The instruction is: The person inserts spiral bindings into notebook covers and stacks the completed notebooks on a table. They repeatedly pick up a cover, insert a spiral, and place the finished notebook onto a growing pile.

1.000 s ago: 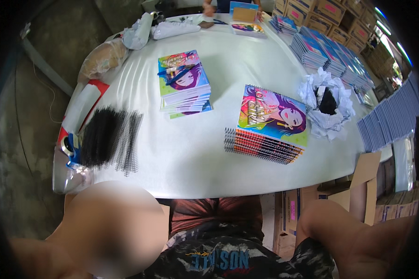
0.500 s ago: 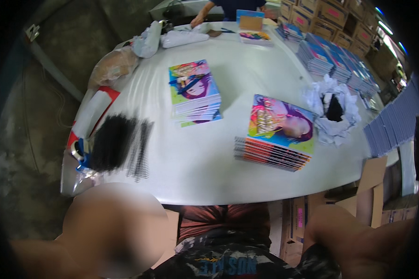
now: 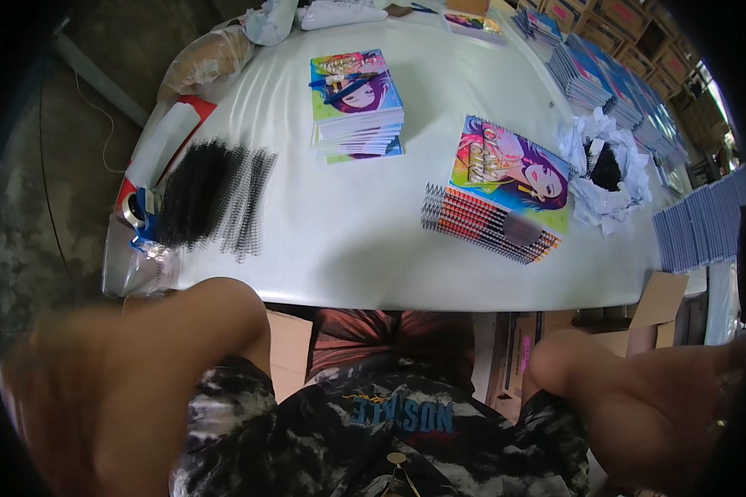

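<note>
My left hand (image 3: 66,389) is raised close at the lower left, off the table and smeared by motion, its fingers indistinct. At the right rim my right hand (image 3: 717,385) is raised too, with its fingers mostly cut off by the dark edge. Neither hand touches anything on the table. Before me at the right lies a fanned stack of spiral-bound notebooks (image 3: 506,170) with colourful illustrated covers. A stack of booklets (image 3: 356,99) stands farther off, with blue pens (image 3: 344,85) on top. Many black binding coils (image 3: 215,199) lie at the left.
Crumpled white paper (image 3: 609,203) surrounds more black coils at the right. Beyond are notebook stacks (image 3: 609,83) and cardboard boxes (image 3: 617,21). A blue tape dispenser (image 3: 143,217) sits at the table's left edge. An open carton (image 3: 659,300) stands by the right front edge.
The view has tilted down, so the table's things appear higher. My left arm has shifted, and its elbow now shows. A person at the far side has left the picture.
</note>
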Available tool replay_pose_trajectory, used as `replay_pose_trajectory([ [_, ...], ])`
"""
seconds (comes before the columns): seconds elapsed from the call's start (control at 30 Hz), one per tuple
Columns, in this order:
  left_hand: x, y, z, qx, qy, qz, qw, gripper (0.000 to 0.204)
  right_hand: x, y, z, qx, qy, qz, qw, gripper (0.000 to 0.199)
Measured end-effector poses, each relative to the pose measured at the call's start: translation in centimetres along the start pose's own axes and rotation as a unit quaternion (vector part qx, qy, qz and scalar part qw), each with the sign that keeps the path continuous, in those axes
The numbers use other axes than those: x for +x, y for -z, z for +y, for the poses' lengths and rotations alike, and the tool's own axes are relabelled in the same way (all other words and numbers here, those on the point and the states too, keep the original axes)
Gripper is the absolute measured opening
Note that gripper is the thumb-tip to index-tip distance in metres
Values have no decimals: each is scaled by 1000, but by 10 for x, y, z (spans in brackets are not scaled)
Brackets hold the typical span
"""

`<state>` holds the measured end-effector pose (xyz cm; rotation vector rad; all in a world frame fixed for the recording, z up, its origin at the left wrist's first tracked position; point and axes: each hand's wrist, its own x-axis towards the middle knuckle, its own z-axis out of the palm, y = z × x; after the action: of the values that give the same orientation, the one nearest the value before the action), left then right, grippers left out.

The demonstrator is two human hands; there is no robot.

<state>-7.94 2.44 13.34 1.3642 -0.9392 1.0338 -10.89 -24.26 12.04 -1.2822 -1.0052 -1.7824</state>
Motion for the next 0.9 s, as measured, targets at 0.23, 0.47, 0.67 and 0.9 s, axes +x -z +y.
replay_pose_trajectory([
  [0.23,-89,-32,-255,374,165,-247,878,34,-68,-5,-14,-162,-217,-45,962,54],
  [0.47,-133,-17,-291,503,80,-339,791,19,-151,26,-51,-94,-452,-161,872,42],
  [0.67,-54,-2,-283,444,32,-143,884,14,-165,40,-59,-97,-522,-204,823,46],
  [0.9,-55,20,-118,228,202,-59,951,23,-156,11,-30,115,-666,-41,736,68],
])
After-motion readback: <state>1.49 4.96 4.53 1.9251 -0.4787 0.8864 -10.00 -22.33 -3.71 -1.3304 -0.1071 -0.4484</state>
